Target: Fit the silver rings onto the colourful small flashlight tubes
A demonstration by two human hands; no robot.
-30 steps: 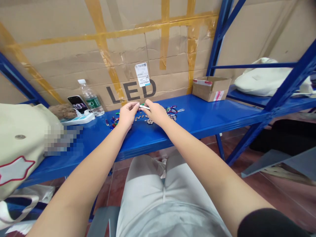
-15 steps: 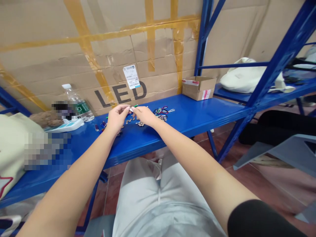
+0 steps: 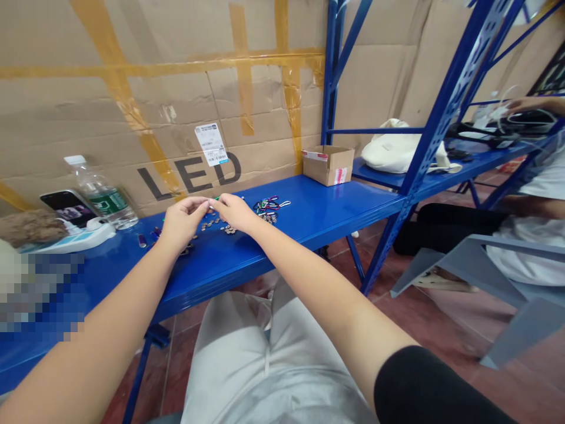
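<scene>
Over the blue shelf top (image 3: 318, 215), my left hand (image 3: 184, 219) and my right hand (image 3: 233, 212) meet at the fingertips. Both are closed in a pinch around something small, mostly hidden by the fingers; a bit of green shows just behind them. Small round metal pieces (image 3: 228, 230) lie scattered below and between the hands. Right of my right hand is a pile of coloured carabiner-like clips (image 3: 268, 204), with more small metal parts in front of it. A dark purple cylinder (image 3: 142, 240) and several blue pieces lie left of my left hand.
A small open carton (image 3: 327, 166) stands at the back right. On the left are a water bottle (image 3: 103, 197), a phone (image 3: 68, 207) and a white power strip (image 3: 73, 238). Beyond the blue upright are a cream bag (image 3: 391, 150), a grey chair (image 3: 468, 265) and another person's arm (image 3: 536, 106).
The view has turned to the right, bringing another person and more of the neighbouring shelf into sight. My hands stay together at the fingertips; the white bit seen between them earlier is now less visible.
</scene>
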